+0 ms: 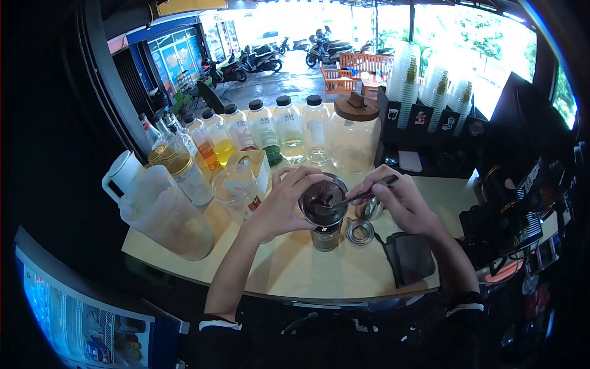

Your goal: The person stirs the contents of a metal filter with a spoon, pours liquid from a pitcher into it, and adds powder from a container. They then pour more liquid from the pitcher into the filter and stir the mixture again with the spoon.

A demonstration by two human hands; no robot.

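Note:
My left hand (289, 200) is wrapped round the upper part of a cup (334, 186) with a dark, brown-coated inside, its mouth tilted toward me. Directly below it, a clear glass base (326, 240) with a black band stands on the counter. Between the fingers of my right hand (401, 198) is a dark-handled spoon (364, 196), its tip inside the cup. Beside the glass base lies a round metal ring-shaped piece (359, 232). A small metal jug (370, 209) sits behind it, partly hidden by my right hand.
A folded dark cloth (410, 258) lies at the counter's front right. Left stand a large plastic pitcher (166, 212) and a clear open jar (235, 190). Several black-capped bottles (264, 130) line the back, beside a wooden-lidded jar (355, 138). Stacked plastic cups (402, 83) rise behind right.

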